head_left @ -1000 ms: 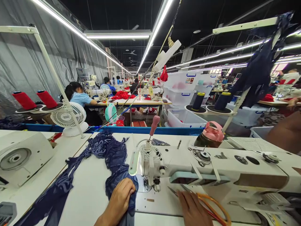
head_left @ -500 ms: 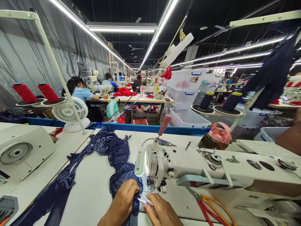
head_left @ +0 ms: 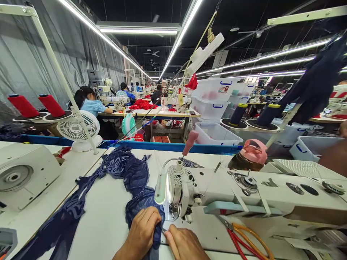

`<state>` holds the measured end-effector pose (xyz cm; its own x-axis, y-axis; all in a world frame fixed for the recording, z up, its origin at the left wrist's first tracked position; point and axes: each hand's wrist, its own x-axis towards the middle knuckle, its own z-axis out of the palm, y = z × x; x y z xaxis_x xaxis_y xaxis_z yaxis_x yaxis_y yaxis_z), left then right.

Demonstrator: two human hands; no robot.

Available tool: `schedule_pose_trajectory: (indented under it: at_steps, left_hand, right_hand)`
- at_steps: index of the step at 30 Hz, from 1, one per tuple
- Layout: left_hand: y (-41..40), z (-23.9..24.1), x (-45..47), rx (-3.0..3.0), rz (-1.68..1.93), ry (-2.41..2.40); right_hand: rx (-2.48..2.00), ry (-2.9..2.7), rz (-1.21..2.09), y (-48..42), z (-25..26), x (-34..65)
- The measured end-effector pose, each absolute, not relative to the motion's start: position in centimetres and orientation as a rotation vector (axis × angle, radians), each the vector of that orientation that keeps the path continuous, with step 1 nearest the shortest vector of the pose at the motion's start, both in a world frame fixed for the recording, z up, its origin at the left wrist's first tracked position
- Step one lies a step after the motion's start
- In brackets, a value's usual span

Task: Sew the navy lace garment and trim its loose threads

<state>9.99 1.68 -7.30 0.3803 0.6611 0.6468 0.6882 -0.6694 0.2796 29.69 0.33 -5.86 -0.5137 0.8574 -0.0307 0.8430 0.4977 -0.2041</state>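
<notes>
A navy lace bra [head_left: 136, 177] lies on the white sewing table, its cups running up the middle. My left hand [head_left: 145, 229] is closed on its near edge, just left of the sewing machine's needle area [head_left: 172, 211]. Close beside it, my right hand [head_left: 185, 242] is closed around what look like small thread snips [head_left: 163, 229]. Only their dark tip shows, at the cloth's edge between my hands; the rest is hidden by my fingers. Orange- and red-handled scissors [head_left: 245, 240] rest on the machine bed to the right.
More navy fabric [head_left: 63, 220] trails off to the lower left. A second machine [head_left: 29, 177] stands at left, near a white fan [head_left: 78, 128]. A pink-lidded jug [head_left: 251, 155] is behind my machine. A co-worker in light blue [head_left: 92, 104] sits further ahead.
My right hand has turned and shifted slightly, so the broad silver part of the snips no longer shows. My left hand stays on the bra. The view has shifted slightly.
</notes>
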Motion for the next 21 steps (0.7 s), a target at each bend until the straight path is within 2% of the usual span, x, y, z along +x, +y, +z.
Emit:
schedule_pose_trajectory:
  at_steps: [5,8,10,15,21]
  left_hand:
    - [1.9,-6.9,9.8,-2.489,-1.263,-1.377]
    - [2.0,-6.8,10.0,-2.483,-1.28,-1.477]
    - [1.9,-6.9,10.1,-2.506,-1.275,-1.545]
    - [1.1,-6.4,9.5,-2.567,-1.274,-1.753]
    - [1.3,-4.7,11.1,-2.445,-1.279,-2.184]
  right_hand:
    - [-1.586,-2.41,0.211,-0.2,-7.1,33.0]
    - [-1.591,-2.253,0.375,-0.2,-7.2,33.9]
    - [-1.538,-2.266,0.472,-0.1,-6.8,33.5]
    - [-1.488,-2.396,0.47,-0.1,-5.4,32.3]
    - [-1.568,-2.29,0.568,-0.7,-5.9,33.2]
